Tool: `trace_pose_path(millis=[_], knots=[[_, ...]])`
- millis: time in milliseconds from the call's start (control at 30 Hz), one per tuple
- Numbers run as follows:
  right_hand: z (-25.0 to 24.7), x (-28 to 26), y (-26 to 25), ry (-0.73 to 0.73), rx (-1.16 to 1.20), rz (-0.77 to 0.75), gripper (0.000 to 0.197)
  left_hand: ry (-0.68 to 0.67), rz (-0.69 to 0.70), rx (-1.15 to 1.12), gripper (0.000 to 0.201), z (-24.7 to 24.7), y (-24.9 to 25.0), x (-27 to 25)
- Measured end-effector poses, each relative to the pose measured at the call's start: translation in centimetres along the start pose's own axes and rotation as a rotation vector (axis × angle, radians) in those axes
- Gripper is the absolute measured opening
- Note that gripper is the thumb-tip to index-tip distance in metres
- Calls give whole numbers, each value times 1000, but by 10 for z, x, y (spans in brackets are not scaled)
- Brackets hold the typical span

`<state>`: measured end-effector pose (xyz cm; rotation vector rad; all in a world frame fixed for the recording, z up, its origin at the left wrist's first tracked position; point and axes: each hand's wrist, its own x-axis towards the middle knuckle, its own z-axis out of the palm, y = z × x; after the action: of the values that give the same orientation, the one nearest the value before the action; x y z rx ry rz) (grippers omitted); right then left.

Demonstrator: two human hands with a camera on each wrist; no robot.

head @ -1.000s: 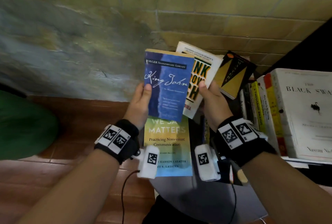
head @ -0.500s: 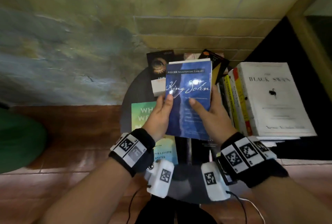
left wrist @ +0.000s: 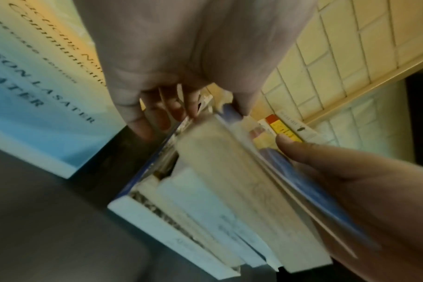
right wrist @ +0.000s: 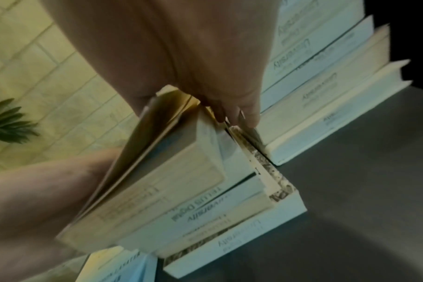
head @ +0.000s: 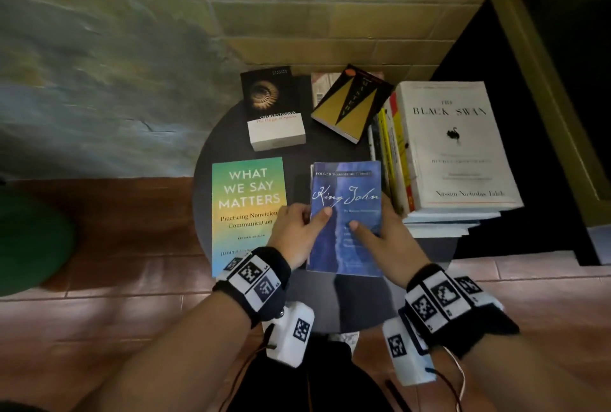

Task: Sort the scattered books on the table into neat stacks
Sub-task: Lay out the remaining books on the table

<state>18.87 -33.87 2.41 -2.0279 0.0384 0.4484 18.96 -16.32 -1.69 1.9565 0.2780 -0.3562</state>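
Observation:
A blue book titled King John [head: 347, 187] tops a small stack of books [left wrist: 217, 200] at the front right of the round dark table [head: 330, 306]. My left hand [head: 310, 216] grips the stack's left edge, thumb on the cover. My right hand [head: 373, 233] grips the right edge, thumb on the cover too. In the right wrist view the stack [right wrist: 181, 190] holds several books; whether its bottom touches the table is unclear. What We Say Matters [head: 248, 193] lies flat to the left.
A thick Darwin book [head: 274, 107] and a black-and-gold book [head: 350, 101] lie at the table's back. A tall pile topped by The Black Swan [head: 453, 144] stands just right of the held stack. A brick wall rises behind; tiled floor lies below.
The King John stack, held up before the wall a second ago, has come down and right to the table's front right. Both hands still grip it.

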Motion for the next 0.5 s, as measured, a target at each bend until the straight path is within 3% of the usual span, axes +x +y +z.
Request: trace_pose_path(millis=[100,233,367,500], knots=[[0,5,6,-43,31,37,57,-11,-70,-188,55,8,-5,1],[3,13,9,-60,126,142,55,-115,-224,-520,34,17,7,-4],[8,19,7,-66,172,189,57,-120,-272,-603,60,18,1,-4],[17,29,7,-71,173,198,57,-108,-259,-645,64,10,-5,3]])
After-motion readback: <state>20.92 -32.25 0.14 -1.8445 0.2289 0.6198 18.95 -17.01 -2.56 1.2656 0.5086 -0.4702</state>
